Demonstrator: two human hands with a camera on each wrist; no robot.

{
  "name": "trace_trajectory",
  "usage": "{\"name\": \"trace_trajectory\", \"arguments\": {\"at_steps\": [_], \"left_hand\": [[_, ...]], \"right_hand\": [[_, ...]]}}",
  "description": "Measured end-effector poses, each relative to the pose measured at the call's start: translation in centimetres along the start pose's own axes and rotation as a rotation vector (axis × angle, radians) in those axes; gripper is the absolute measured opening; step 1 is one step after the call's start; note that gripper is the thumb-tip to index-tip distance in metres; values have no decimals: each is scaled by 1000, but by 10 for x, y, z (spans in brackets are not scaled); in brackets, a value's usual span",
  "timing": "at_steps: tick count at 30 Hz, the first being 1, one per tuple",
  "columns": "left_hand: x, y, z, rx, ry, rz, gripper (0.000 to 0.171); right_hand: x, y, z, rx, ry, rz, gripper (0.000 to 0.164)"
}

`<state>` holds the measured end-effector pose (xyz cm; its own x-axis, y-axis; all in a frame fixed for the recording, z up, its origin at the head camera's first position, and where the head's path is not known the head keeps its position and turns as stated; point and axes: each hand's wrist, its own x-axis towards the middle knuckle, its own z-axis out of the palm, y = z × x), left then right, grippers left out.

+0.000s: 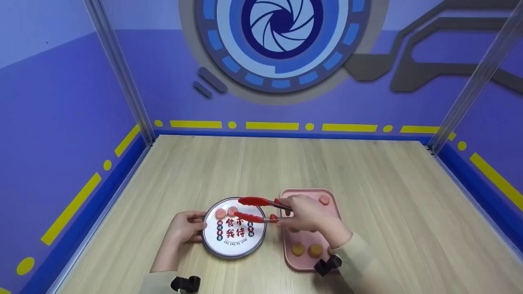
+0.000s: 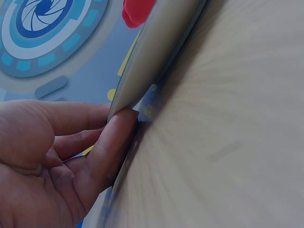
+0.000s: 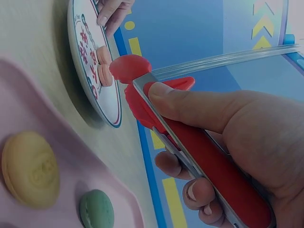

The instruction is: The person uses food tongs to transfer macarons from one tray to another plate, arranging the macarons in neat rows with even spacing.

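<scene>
My left hand (image 1: 186, 226) pinches the left rim of a round white plate (image 1: 233, 250) with red lettering and a dark edge. In the left wrist view the plate's pale underside (image 2: 159, 52) shows above my fingers. Two pink macarons (image 1: 220, 213) sit side by side near the plate's upper left. With my right hand (image 1: 304, 213) I grip red-tipped metal tongs (image 1: 253, 201), which reach left over the plate. Their two tips stand apart, nothing visible between them. In the head view the lower tip overlaps the right macaron; whether they touch I cannot tell.
Under my right forearm lies a pink tray (image 1: 298, 262) on the wooden table (image 1: 196, 163). It holds a pink macaron (image 1: 324, 199), yellowish macarons (image 1: 315, 250) and a green macaron (image 3: 97, 209); my hand hides part of it. Blue-purple panels (image 1: 61, 122) enclose the table's sides and back.
</scene>
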<state>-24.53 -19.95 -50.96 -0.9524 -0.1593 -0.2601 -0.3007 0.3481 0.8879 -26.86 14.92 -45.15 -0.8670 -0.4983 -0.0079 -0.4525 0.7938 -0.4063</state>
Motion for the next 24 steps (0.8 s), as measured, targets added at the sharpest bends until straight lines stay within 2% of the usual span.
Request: {"name": "trace_trajectory", "arguments": {"at_steps": [5, 9, 16, 20, 24], "left_hand": [[0, -1, 0, 13, 3, 0, 41], [-1, 0, 0, 14, 1, -8, 41], [0, 1, 0, -1, -6, -17, 41], [0, 0, -1, 1, -9, -11, 41], [0, 1, -1, 18, -7, 4, 40]], "right_hand": [[-9, 9, -4, -54, 50, -56, 32], [-16, 18, -8, -37, 73, -91, 26], [-29, 33, -17, 51, 65, -75, 32], [-36, 43, -21, 46, 89, -78, 38], [-45, 53, -25, 45, 111, -52, 32]]}}
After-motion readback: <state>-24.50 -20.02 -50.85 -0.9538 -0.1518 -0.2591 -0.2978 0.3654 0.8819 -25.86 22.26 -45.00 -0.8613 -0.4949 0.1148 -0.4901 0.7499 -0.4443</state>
